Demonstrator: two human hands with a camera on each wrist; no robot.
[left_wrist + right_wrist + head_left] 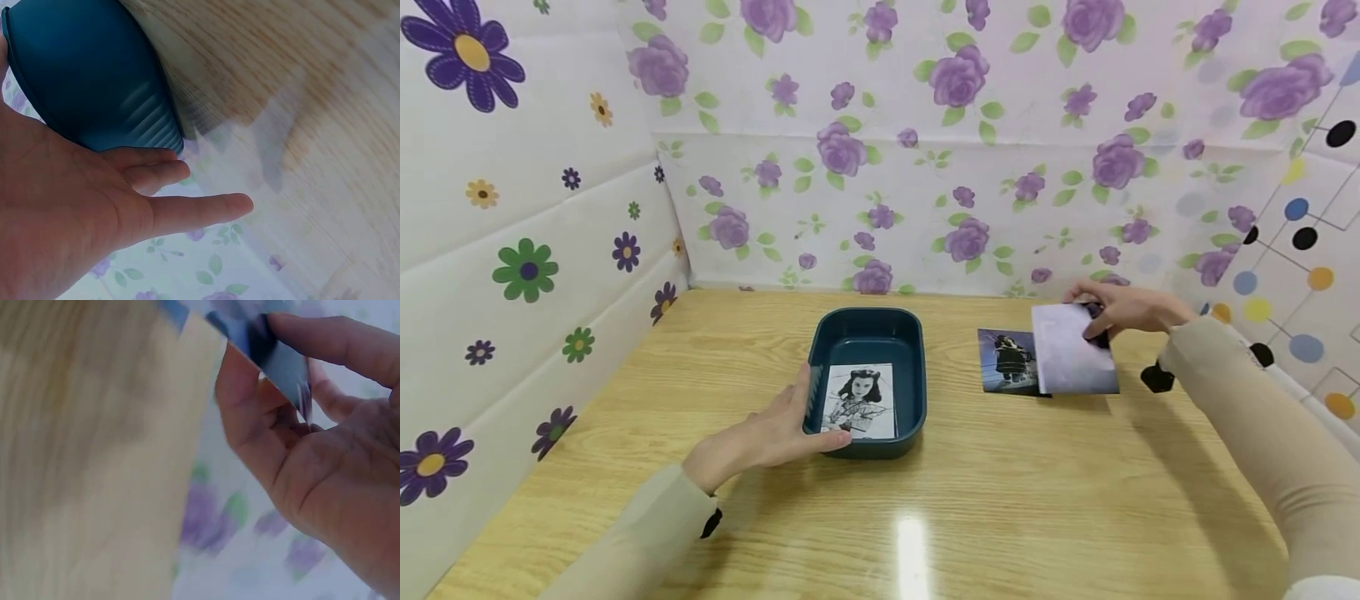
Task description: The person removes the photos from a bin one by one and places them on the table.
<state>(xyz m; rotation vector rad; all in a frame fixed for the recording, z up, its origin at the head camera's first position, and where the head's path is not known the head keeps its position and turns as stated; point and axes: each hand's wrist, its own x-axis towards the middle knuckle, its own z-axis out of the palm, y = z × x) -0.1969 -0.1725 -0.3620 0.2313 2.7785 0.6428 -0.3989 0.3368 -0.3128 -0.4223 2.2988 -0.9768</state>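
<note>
A dark blue-green plastic tray stands on the table, with a black-and-white photo card lying inside it. My left hand rests against the tray's near left corner, thumb along the front rim and fingers stretched by the left wall. In the left wrist view those fingers look extended beside the tray's outer side. At the right, my right hand pinches a pale lilac photo card by its far right part, between thumb and fingers. Another photo card, bluish with a dark figure, lies on the table, partly covered by the held one.
The wood-grain table meets a flower-print backdrop behind. Patterned sheets close in the left and right sides. A bright light reflection shows on the table's front part.
</note>
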